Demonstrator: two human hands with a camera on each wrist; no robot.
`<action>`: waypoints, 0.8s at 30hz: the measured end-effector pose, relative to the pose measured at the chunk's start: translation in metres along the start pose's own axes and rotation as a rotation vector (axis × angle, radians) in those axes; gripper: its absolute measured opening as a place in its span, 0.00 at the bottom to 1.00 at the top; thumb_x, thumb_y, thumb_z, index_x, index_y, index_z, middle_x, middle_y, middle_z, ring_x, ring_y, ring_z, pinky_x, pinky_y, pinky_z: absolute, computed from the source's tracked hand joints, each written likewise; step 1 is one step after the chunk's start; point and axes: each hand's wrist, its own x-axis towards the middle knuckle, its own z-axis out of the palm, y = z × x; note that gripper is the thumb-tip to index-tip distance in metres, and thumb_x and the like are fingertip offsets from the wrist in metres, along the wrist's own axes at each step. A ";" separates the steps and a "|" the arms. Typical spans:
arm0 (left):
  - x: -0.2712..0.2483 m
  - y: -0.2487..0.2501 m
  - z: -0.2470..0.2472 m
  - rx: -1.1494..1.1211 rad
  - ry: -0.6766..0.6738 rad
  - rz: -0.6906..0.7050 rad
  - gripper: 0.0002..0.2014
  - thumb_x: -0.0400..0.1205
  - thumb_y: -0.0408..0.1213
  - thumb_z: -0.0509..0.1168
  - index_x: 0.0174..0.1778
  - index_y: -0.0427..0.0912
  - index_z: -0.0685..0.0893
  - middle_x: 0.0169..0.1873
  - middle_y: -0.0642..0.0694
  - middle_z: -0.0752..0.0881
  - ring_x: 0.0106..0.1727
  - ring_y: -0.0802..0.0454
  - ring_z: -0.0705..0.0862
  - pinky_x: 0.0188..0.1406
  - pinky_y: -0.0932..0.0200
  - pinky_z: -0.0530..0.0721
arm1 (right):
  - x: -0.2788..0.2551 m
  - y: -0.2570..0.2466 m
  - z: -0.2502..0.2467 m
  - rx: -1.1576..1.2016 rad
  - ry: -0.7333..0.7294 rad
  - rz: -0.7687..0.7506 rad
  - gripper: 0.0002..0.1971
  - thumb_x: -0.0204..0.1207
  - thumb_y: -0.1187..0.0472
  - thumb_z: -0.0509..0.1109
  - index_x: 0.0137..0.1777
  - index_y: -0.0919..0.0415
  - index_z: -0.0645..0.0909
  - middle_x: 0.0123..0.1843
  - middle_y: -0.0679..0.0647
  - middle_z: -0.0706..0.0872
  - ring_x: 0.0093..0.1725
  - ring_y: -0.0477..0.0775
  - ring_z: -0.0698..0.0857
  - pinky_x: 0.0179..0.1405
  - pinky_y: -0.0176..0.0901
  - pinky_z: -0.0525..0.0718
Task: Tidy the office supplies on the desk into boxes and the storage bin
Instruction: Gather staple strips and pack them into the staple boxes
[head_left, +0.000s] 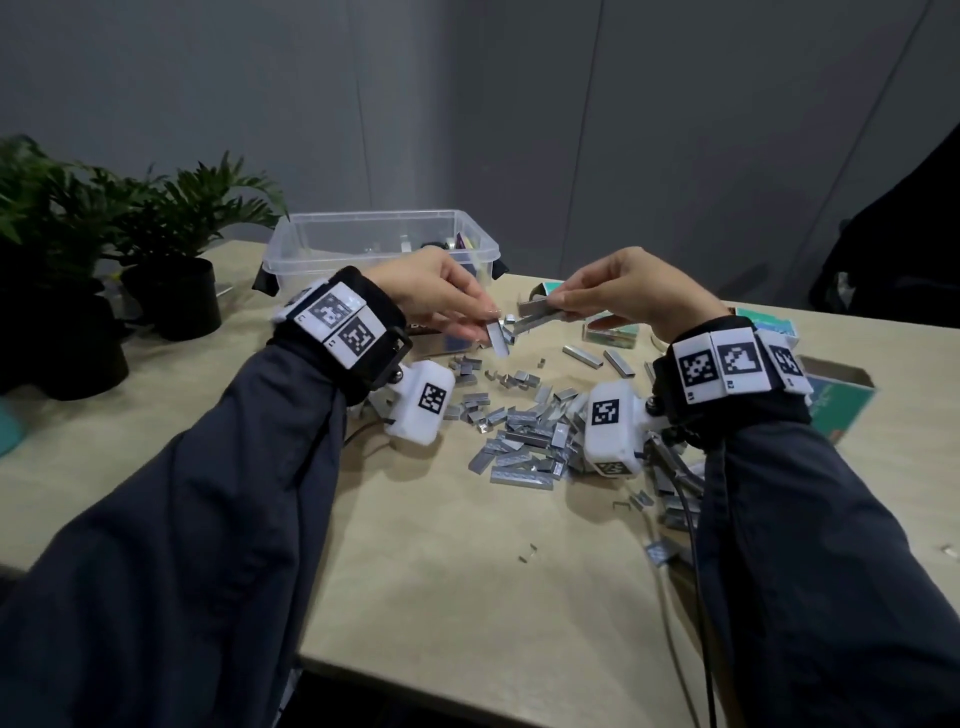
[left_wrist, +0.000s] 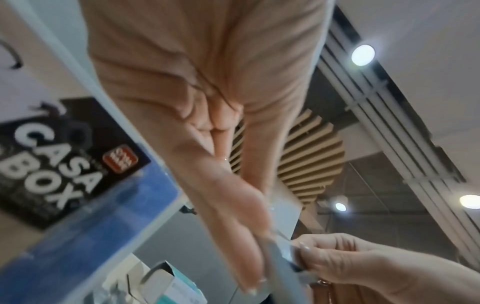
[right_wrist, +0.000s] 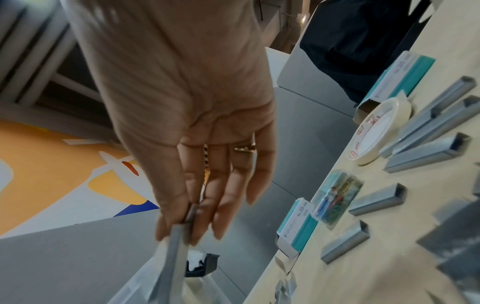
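Light is soft and even in the head view, with faint shadows on the desk (head_left: 441, 571) under both forearms; straight lines bow near the edges; in the left wrist view round ceiling lamps (left_wrist: 363, 55) glare above the hand; both wrist views are smeared, fingertips worst.

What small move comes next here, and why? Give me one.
Probably bring the left hand across to lay its short staple strip against the longer strips pinched in the right hand, making one bundle for a teal staple box. Both hands hold strips above the desk, close together, and a loose pile of staples waits below.
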 end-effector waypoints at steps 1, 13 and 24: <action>0.001 -0.003 0.003 -0.067 0.037 0.000 0.03 0.76 0.25 0.71 0.43 0.29 0.87 0.34 0.38 0.90 0.34 0.52 0.91 0.33 0.69 0.87 | 0.000 0.000 0.000 0.009 0.000 0.007 0.10 0.75 0.56 0.77 0.51 0.62 0.91 0.43 0.52 0.93 0.41 0.41 0.89 0.55 0.43 0.84; 0.006 -0.014 0.027 -0.576 0.307 0.119 0.02 0.78 0.20 0.68 0.41 0.28 0.82 0.40 0.34 0.87 0.33 0.49 0.91 0.35 0.65 0.89 | 0.005 0.006 0.007 0.139 -0.051 0.066 0.06 0.77 0.60 0.75 0.48 0.62 0.89 0.44 0.56 0.91 0.42 0.44 0.89 0.43 0.36 0.88; 0.003 -0.015 0.043 -0.872 0.211 0.142 0.03 0.76 0.21 0.68 0.42 0.29 0.81 0.39 0.33 0.90 0.41 0.44 0.92 0.48 0.56 0.89 | 0.001 0.004 0.012 0.271 0.056 -0.093 0.08 0.70 0.69 0.79 0.46 0.71 0.87 0.43 0.65 0.92 0.40 0.53 0.92 0.43 0.38 0.91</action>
